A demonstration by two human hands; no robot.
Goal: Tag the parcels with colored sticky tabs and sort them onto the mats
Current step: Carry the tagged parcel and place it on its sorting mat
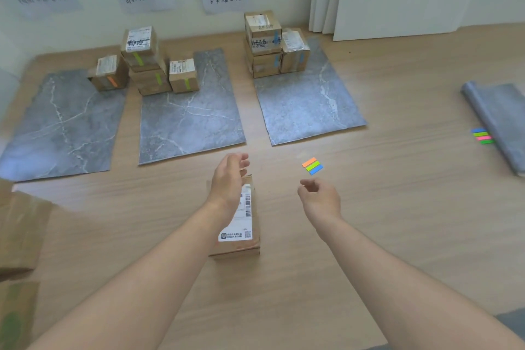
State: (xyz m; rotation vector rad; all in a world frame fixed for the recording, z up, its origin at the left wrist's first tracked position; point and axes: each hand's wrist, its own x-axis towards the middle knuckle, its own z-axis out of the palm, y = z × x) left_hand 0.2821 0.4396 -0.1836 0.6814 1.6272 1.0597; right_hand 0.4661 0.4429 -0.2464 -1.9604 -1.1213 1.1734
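Parcel (241, 224) looked stiff, prob. light — grip across long sides. Left hand (230, 179), right hand (319, 196): fingers hung loose, nothing held.

A: Any room on the mats?
B: Near halves all open: left mat (62, 128), mid mat (190, 122), right mat (306, 105). Backs are taken. Orange-tagged box (109, 74) at left mat's far rt corner, green-tagged boxes (150, 65) stacked back-left of mid mat, blue-tagged stack (272, 45) at back of right mat.
A: And the floor (397, 207)?
B: Strips betw. mats are passable. Parcel (241, 224) sits below left hand (230, 176); tab pad (312, 165) lies just ahead of right hand (319, 196). Rolled mat (494, 116) far rt, cardboard (22, 230) far left.
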